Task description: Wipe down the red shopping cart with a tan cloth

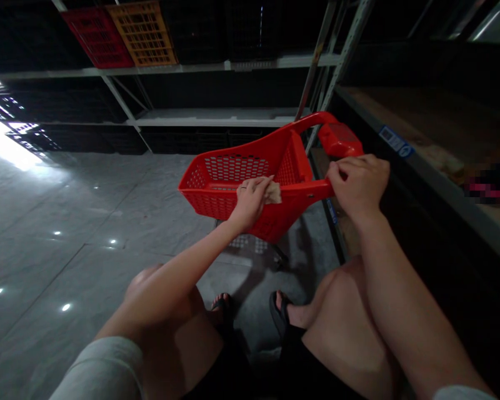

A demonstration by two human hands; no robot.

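A red plastic shopping cart (287, 214) stands before me, its basket with perforated walls pointing left and its handle at the right. My left hand (252, 197) is closed around a crumpled beige cloth (273, 193), pressed on the basket's near top rim. My right hand (360, 180) grips the near end of the cart's handle, just below the red block in the handle's middle. The palm sides of both hands are hidden.
Behind the cart runs a metal shelf rack (216, 119) with dark crates, a red crate (99, 38) and a yellow crate (142, 33). A wooden shelf (433, 119) with a label edges the right side. Grey floor (87, 222) extends left.
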